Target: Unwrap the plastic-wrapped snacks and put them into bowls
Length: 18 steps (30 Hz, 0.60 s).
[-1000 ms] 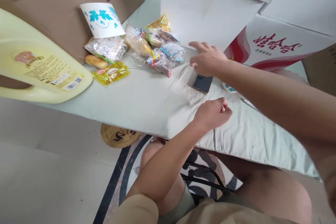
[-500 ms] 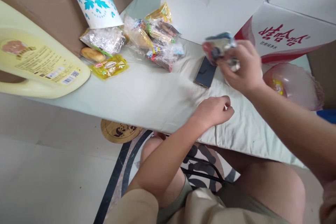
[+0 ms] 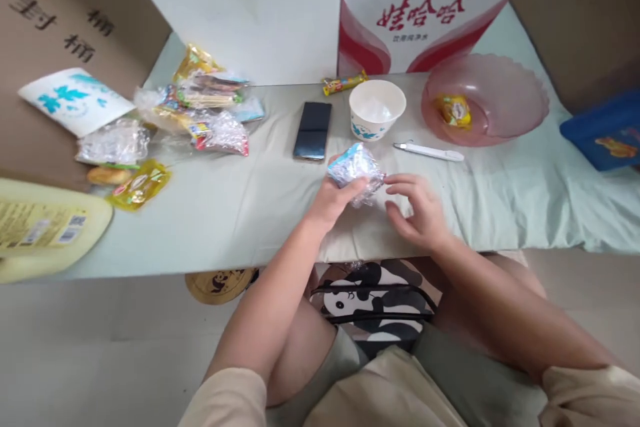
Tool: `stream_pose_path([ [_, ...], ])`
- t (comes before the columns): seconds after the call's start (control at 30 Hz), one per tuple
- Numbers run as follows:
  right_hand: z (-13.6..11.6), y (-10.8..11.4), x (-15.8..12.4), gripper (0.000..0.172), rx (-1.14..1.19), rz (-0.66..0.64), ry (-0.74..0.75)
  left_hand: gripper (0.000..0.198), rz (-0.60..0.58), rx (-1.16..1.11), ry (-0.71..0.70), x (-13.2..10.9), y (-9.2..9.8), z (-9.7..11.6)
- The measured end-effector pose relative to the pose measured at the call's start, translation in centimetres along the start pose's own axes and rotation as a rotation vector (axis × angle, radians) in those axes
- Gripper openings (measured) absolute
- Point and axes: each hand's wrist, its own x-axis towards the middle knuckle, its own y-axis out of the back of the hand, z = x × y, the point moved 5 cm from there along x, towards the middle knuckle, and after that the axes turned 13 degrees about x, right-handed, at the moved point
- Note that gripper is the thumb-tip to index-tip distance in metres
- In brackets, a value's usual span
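Note:
A shiny clear-and-blue plastic snack packet [image 3: 356, 167] is held in my left hand [image 3: 331, 201], the thumb pressed across its front, above the near part of the cloth. My right hand [image 3: 419, 212] is just right of it with fingers apart; its fingertips reach the packet's right edge, and whether they touch I cannot tell. Just behind the packet stands a white paper cup [image 3: 376, 128] with something clear inside. A white-handled cutter [image 3: 431, 151] lies to the cup's right, and a black phone [image 3: 313, 131] to its left.
Several wrapped snacks [image 3: 220, 127] lie at the left, near a tipped paper cup [image 3: 75, 103], a small bread roll [image 3: 106, 176] and a yellow jug [image 3: 55, 227]. A pink bowl [image 3: 510, 100] holds a yellow packet. A yellow stick packet [image 3: 345, 82] lies before white boxes [image 3: 250, 13].
The packet, earlier raised in my right hand near the phone, is now lower and in my left hand. My right hand has come down and opened. The view has swung right.

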Motion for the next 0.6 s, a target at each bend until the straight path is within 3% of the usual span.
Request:
stream_pose_path([
  [0.07, 2.5, 2.6, 0.2, 0.018, -0.117, 0.086, -0.118, 0.062, 0.005, -0.007, 0.062, 0.4, 0.2, -0.2],
  [0.13, 5.4, 4.6, 0.2, 0.022, -0.232, 0.117, -0.239, 0.060, 0.011, 0.007, 0.106, 0.8, 0.6, -0.4],
  [0.3, 10.0, 4.7, 0.1, 0.048, -0.377, -0.062, -0.375, 0.058, 0.007, 0.023, 0.144, 1.7, 1.1, -0.8],
  [0.37, 10.5, 4.4, 0.0, 0.053, -0.435, -0.083, -0.417, 0.059, -0.015, 0.028, 0.144, 1.8, 0.9, -0.9],
  [0.43, 10.6, 4.5, -0.1, 0.046, -0.469, -0.077, -0.472, 0.061, -0.005, 0.053, 0.113, 1.9, 0.8, -0.9],
  [0.53, 9.6, 4.9, 0.0, 0.028, -0.386, -0.052, -0.506, 0.064, 0.092, 0.136, 0.007, 2.0, 1.2, -0.8],
  [0.6, 8.2, 5.0, 0.0, 0.029, -0.226, -0.004, -0.496, 0.065, 0.174, 0.198, -0.079, 1.9, 1.5, -0.6],
])
